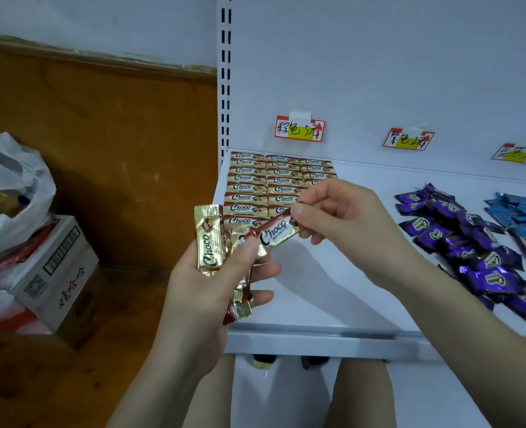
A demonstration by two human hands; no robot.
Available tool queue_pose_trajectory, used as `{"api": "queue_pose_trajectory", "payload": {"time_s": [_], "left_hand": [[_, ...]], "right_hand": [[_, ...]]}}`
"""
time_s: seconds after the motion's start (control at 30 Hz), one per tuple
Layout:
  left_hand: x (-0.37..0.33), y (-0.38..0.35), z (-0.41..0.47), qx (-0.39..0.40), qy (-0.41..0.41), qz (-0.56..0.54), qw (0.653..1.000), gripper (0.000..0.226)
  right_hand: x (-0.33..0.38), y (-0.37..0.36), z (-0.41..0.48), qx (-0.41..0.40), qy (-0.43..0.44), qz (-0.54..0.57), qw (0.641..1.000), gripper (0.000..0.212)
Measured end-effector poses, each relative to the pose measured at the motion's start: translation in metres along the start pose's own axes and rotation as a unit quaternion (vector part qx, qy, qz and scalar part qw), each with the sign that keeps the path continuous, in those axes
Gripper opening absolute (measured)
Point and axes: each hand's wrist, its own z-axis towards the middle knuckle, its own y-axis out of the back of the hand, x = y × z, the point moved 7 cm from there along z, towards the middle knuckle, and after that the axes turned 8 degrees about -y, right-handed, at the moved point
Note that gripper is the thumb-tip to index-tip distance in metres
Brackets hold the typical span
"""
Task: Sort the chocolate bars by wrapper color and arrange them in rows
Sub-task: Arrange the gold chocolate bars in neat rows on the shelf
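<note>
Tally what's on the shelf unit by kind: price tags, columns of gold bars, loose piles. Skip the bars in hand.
Price tags: 3
Columns of gold bars: 3
Loose piles: 2 (purple pile, blue pile)
Total: 8

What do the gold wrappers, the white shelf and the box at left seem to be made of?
Gold wrappers: probably metallised plastic film, glossy; they glint and have crimped ends. White shelf: apparently painted metal, smooth; slotted upright beside it. Box: cardboard, matt, with a printed barcode.
</note>
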Motion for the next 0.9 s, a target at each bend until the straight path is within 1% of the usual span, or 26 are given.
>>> {"api": "queue_pose_trajectory", "payload": {"time_s": [0.07, 0.1, 0.17, 0.23, 0.3, 0.33, 0.37, 0.47, 0.5, 0.6, 0.7, 0.8, 0.9], "left_hand": [[0.001, 0.000, 0.001, -0.005, -0.007, 0.008, 1.000, 0.028], [0.002, 0.000, 0.003, -0.006, -0.011, 0.011, 1.000, 0.023], [0.000, 0.000, 0.006, 0.000, -0.016, 0.023, 1.000, 0.017], [0.000, -0.002, 0.009, 0.010, -0.013, 0.036, 0.999, 0.016], [0.003, -0.004, 0.010, 0.019, -0.004, 0.042, 0.999, 0.016], [0.005, -0.004, 0.010, 0.020, 0.000, 0.043, 0.999, 0.016], [0.007, -0.003, 0.011, 0.018, 0.003, 0.044, 0.999, 0.018], [0.013, 0.004, 0.012, -0.015, 0.026, 0.028, 0.999, 0.031], [0.016, 0.007, 0.012, -0.027, 0.037, 0.017, 0.999, 0.029], [0.022, 0.011, 0.012, -0.039, 0.073, -0.024, 0.996, 0.006], [0.022, 0.011, 0.010, -0.017, 0.076, -0.020, 0.997, 0.014], [0.020, 0.010, 0.009, -0.008, 0.062, -0.011, 0.998, 0.015], [0.021, 0.010, 0.009, -0.005, 0.055, -0.009, 0.998, 0.015]], "right_hand": [[-0.006, 0.003, -0.005, -0.005, -0.004, 0.012, 1.000, 0.011], [-0.008, 0.005, -0.008, -0.002, 0.010, 0.002, 1.000, 0.013], [-0.007, 0.006, -0.015, 0.012, 0.075, -0.074, 0.994, 0.012], [-0.004, 0.004, -0.020, 0.028, 0.138, -0.173, 0.975, 0.013], [-0.006, 0.003, -0.023, 0.032, 0.188, -0.229, 0.954, 0.019], [-0.008, 0.004, -0.021, 0.027, 0.196, -0.242, 0.950, 0.022], [-0.011, 0.007, -0.018, 0.019, 0.191, -0.250, 0.949, 0.024], [-0.025, 0.021, -0.003, -0.009, 0.130, -0.262, 0.956, 0.021], [-0.029, 0.024, 0.003, -0.018, 0.115, -0.275, 0.954, 0.021], [-0.034, 0.023, 0.015, -0.026, 0.108, -0.318, 0.942, 0.019], [-0.041, 0.019, 0.022, -0.016, 0.109, -0.353, 0.929, 0.019], [-0.046, 0.016, 0.022, -0.004, 0.103, -0.351, 0.931, 0.018], [-0.051, 0.016, 0.021, -0.008, 0.106, -0.349, 0.931, 0.017]]}}
